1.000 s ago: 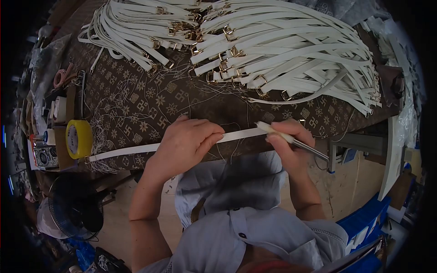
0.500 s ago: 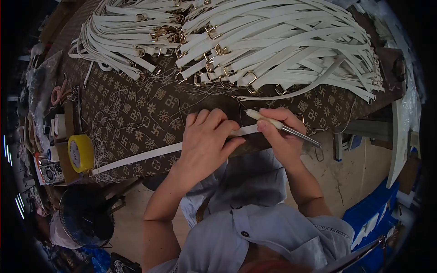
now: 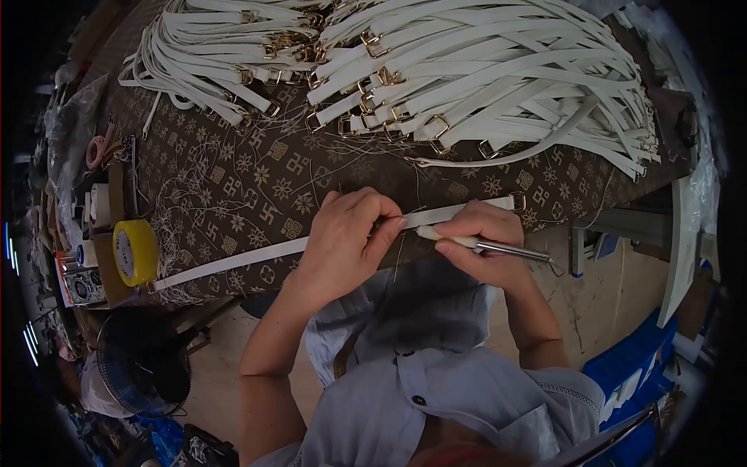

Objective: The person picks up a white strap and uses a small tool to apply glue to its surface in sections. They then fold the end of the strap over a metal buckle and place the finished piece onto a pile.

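A long white strap (image 3: 233, 265) runs across the patterned cloth, with a gold buckle (image 3: 519, 201) at its right end. Over its middle, my left hand (image 3: 346, 237) is closed, thumb and index finger pinched at the strap's edge. Loose thread (image 3: 401, 253) hangs just below these fingertips. My right hand (image 3: 486, 241) grips a pen-like tool (image 3: 464, 240) with a cream front part and a shiny metal rear shaft. The tool's front end points left, close to the left fingertips. What exactly lies between the left fingertips is partly hidden.
Many white straps (image 3: 498, 70) with gold buckles are heaped along the far side of the cloth-covered table (image 3: 264, 171). Cut threads (image 3: 179, 226) litter the left side. Yellow tape (image 3: 135, 253) stands at the left edge, above a black fan (image 3: 144, 362). Blue material (image 3: 634, 350) lies lower right.
The tool has come down and turned, its front end now beside my left fingertips. My left thumb and index finger have closed together. More of the strap's buckle end shows.
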A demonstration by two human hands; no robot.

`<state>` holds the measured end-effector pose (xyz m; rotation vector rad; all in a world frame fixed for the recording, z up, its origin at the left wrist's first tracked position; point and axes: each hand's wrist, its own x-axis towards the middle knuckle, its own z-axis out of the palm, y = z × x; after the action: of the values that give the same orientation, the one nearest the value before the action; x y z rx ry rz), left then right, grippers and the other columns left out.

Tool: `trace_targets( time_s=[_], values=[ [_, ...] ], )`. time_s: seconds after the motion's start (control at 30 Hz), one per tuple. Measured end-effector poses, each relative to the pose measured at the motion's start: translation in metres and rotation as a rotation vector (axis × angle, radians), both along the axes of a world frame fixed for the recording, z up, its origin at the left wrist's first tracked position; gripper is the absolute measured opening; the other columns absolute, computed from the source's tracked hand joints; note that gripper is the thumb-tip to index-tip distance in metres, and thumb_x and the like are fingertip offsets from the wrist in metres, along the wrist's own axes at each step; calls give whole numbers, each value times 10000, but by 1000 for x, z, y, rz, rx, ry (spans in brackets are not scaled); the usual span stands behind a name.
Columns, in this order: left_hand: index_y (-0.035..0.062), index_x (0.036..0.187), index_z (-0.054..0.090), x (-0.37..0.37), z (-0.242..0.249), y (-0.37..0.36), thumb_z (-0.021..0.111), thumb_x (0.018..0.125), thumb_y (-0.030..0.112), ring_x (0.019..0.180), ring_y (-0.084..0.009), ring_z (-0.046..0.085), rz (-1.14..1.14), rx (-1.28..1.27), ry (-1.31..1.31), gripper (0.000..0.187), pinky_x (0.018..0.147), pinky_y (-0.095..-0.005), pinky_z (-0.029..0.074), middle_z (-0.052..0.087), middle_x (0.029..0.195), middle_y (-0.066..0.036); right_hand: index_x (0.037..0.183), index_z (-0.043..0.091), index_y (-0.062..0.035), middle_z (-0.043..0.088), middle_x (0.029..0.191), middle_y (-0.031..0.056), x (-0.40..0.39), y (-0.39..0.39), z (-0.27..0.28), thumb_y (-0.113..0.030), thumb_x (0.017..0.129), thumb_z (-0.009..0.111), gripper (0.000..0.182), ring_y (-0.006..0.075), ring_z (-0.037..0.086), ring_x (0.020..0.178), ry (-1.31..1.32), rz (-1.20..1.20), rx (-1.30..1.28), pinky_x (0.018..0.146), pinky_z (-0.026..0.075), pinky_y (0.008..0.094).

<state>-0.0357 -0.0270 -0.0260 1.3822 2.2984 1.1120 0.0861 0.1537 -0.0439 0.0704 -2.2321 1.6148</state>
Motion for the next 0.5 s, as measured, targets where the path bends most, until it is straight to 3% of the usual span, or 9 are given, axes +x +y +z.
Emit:
trace_targets(
  time_s=[0.2,0.5],
  values=[
    [70,887,491,-3,0,-2,563,886,147,685,-263,563,-23,-3,-15,106,641,-374,365,567,753,-62,855,685,-68,633,688,53,-5,-3,1,-52,670,765,201,195,600,596,35,46,89,555,452,283],
    [60,908,467,-5,-2,-4,544,898,141,696,-272,562,-42,11,-43,112,658,-378,367,562,744,-73,864,688,-64,634,685,55,-7,-5,3,-42,651,776,231,189,603,593,20,38,164,539,461,276]
  ],
)
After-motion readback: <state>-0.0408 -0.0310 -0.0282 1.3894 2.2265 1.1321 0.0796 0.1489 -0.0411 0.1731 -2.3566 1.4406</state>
